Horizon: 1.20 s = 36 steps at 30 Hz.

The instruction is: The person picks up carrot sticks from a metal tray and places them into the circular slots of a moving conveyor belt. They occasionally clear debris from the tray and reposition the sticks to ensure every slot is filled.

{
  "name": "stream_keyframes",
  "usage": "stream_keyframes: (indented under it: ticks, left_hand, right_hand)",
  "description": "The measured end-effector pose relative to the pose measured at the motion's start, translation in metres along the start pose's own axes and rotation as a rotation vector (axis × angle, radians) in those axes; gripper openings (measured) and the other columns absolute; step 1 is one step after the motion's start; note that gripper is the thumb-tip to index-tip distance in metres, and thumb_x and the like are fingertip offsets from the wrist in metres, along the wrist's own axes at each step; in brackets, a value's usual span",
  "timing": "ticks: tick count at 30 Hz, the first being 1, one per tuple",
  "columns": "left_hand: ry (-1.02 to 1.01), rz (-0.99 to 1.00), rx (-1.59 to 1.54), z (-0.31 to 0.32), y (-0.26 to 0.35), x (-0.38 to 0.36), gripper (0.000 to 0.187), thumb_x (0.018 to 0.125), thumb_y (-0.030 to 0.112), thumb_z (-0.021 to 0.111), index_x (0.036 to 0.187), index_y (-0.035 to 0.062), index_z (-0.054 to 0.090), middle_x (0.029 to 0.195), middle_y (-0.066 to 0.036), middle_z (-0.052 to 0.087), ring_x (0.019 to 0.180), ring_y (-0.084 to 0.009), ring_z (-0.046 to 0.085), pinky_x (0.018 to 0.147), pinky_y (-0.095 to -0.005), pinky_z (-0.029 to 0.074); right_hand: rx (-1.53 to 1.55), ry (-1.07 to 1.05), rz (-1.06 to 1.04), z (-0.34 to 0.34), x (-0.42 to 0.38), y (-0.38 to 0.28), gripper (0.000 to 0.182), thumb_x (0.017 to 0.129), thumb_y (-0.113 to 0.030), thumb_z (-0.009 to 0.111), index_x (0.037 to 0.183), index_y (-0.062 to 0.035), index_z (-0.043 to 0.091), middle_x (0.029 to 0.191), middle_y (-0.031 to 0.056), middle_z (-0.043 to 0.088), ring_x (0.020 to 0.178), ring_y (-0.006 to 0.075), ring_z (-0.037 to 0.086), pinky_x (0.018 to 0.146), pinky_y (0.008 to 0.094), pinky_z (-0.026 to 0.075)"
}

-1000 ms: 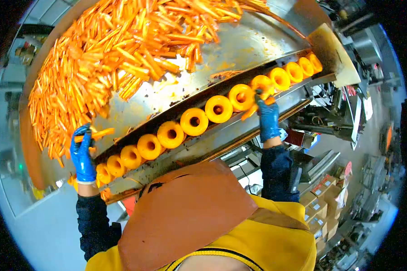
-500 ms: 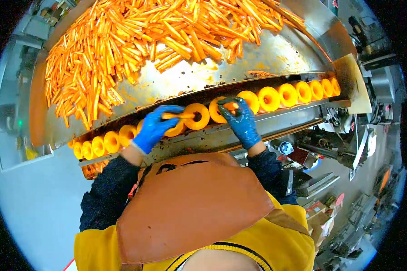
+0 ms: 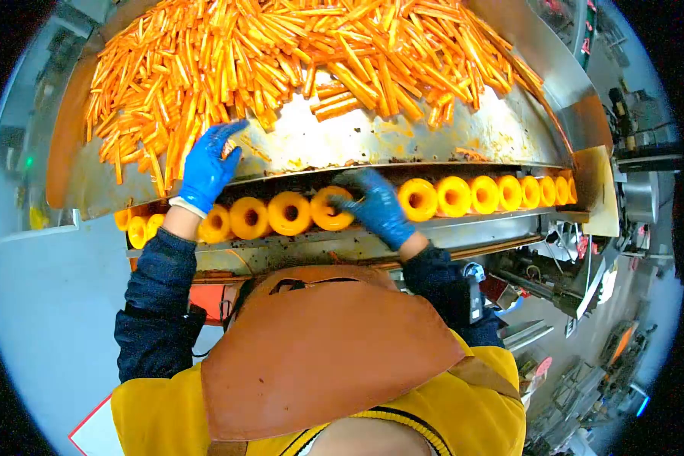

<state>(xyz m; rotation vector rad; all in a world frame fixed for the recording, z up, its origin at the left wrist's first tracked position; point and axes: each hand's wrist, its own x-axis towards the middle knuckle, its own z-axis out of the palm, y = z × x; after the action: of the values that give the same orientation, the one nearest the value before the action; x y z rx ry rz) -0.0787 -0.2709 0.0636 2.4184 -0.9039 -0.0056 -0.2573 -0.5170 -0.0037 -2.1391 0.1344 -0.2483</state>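
Note:
A big heap of orange carrot sticks [image 3: 319, 53] lies on a curved steel tray [image 3: 403, 133]. Along its near edge runs a row of yellow ring-shaped holders [image 3: 452, 196]. My left hand [image 3: 209, 163], in a blue glove, rests with fingers spread on the near edge of the heap, above the left holders [image 3: 249, 218]. My right hand [image 3: 372, 205], also in a blue glove and blurred, is over the middle of the row, its fingertips at one holder [image 3: 327, 213]. Whether it holds a stick is hidden by the blur.
My brown apron [image 3: 319, 349] over a yellow top fills the lower middle. Machine parts and cables [image 3: 570, 281] crowd the lower right. A beige board [image 3: 596, 190] caps the right end of the row. Pale floor [image 3: 45, 304] lies at left.
My left hand has left the holder row and moved up and left onto the carrot heap. My right hand shifted slightly left along the row. The view turned a little.

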Motion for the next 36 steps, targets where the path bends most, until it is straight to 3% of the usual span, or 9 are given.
stream_keyframes:
  ticks: [3, 10, 15, 19, 22, 28, 32, 34, 36]
  left_hand:
    - [0.148, 0.025, 0.342, -0.011, -0.042, 0.023, 0.044, 0.074, 0.014, 0.065, 0.118, 0.0168, 0.057, 0.109, -0.011, 0.059, 0.102, -0.0295, 0.056, 0.087, -0.0373, 0.046]
    - [-0.029, 0.288, 0.129, 0.036, -0.004, 0.105, 0.029, 0.078, 0.028, 0.063, 0.105, 0.0191, 0.064, 0.095, -0.008, 0.062, 0.088, -0.0285, 0.060, 0.076, -0.0384, 0.049]
    - [-0.262, 0.054, 0.194, 0.090, 0.049, 0.136, 0.084, 0.068, 0.044, 0.072, 0.134, 0.0077, 0.034, 0.115, -0.017, 0.056, 0.102, -0.0337, 0.055, 0.085, -0.0418, 0.047]
    - [-0.013, 0.208, 0.222, 0.105, 0.053, 0.126, 0.104, 0.064, 0.050, 0.074, 0.141, 0.0062, 0.019, 0.111, -0.019, 0.056, 0.104, -0.0356, 0.053, 0.086, -0.0430, 0.046]
    - [-0.270, 0.255, 0.192, 0.094, 0.061, 0.125, 0.095, 0.064, 0.050, 0.073, 0.138, 0.0077, 0.030, 0.109, -0.017, 0.056, 0.104, -0.0338, 0.054, 0.083, -0.0435, 0.046]
    - [-0.284, 0.317, 0.276, 0.109, 0.050, 0.116, 0.021, 0.084, 0.019, 0.046, 0.096, 0.0088, 0.060, 0.085, -0.016, 0.063, 0.077, -0.0339, 0.063, 0.065, -0.0468, 0.049]
    - [-0.519, 0.159, 0.297, 0.073, 0.035, 0.105, 0.032, 0.080, 0.024, 0.050, 0.104, 0.0053, 0.060, 0.099, -0.021, 0.063, 0.085, -0.0349, 0.063, 0.072, -0.0410, 0.050]
    - [-0.251, -0.021, -0.218, 0.068, 0.010, 0.089, 0.043, 0.078, 0.028, 0.057, 0.113, 0.0034, 0.056, 0.099, -0.023, 0.062, 0.088, -0.0313, 0.063, 0.075, -0.0378, 0.050]
    - [-0.252, -0.277, -0.862, 0.059, -0.003, 0.072, 0.041, 0.079, 0.022, 0.062, 0.113, 0.0016, 0.056, 0.095, -0.010, 0.063, 0.086, -0.0189, 0.061, 0.078, -0.0310, 0.047]
  right_hand:
    - [-0.142, 0.269, 0.055, -0.044, 0.061, -0.001, 0.021, 0.078, -0.020, 0.069, 0.093, -0.0053, 0.066, 0.083, 0.0124, 0.065, 0.074, 0.0251, 0.064, 0.067, 0.0344, 0.051]
    - [-0.687, 0.044, 0.077, -0.020, 0.213, 0.031, 0.036, 0.077, -0.030, 0.062, 0.106, -0.0076, 0.060, 0.097, 0.0195, 0.063, 0.092, 0.0349, 0.060, 0.079, 0.0437, 0.049]
    - [-0.664, -0.184, 0.210, -0.007, 0.207, -0.018, 0.030, 0.079, -0.029, 0.055, 0.094, -0.0032, 0.063, 0.095, 0.0215, 0.063, 0.090, 0.0357, 0.062, 0.079, 0.0451, 0.049]
    - [-0.497, 0.098, 0.332, -0.058, 0.179, -0.012, 0.040, 0.072, -0.035, 0.063, 0.095, -0.0028, 0.063, 0.095, 0.0222, 0.064, 0.088, 0.0377, 0.061, 0.080, 0.0432, 0.048]
    - [-0.586, 0.088, 0.377, -0.088, 0.177, 0.006, 0.044, 0.070, -0.036, 0.065, 0.098, -0.0024, 0.062, 0.096, 0.0238, 0.063, 0.090, 0.0367, 0.061, 0.081, 0.0435, 0.048]
    - [-0.937, -0.114, 0.315, -0.063, 0.182, 0.034, 0.035, 0.073, -0.031, 0.064, 0.093, -0.0023, 0.061, 0.097, 0.0218, 0.062, 0.094, 0.0362, 0.060, 0.082, 0.0429, 0.048]
    - [-0.767, -0.187, 0.308, -0.089, 0.179, 0.036, 0.045, 0.072, -0.035, 0.064, 0.101, 0.0007, 0.061, 0.096, 0.0233, 0.063, 0.094, 0.0357, 0.061, 0.081, 0.0418, 0.048]
    - [-0.622, -0.075, 0.369, -0.098, 0.171, 0.046, 0.047, 0.072, -0.035, 0.065, 0.100, 0.0019, 0.061, 0.095, 0.0227, 0.064, 0.091, 0.0340, 0.062, 0.078, 0.0404, 0.048]
    - [-0.283, 0.156, 0.438, -0.105, 0.158, 0.063, 0.047, 0.070, -0.036, 0.068, 0.095, 0.0034, 0.062, 0.086, 0.0184, 0.065, 0.077, 0.0269, 0.063, 0.069, 0.0362, 0.048]
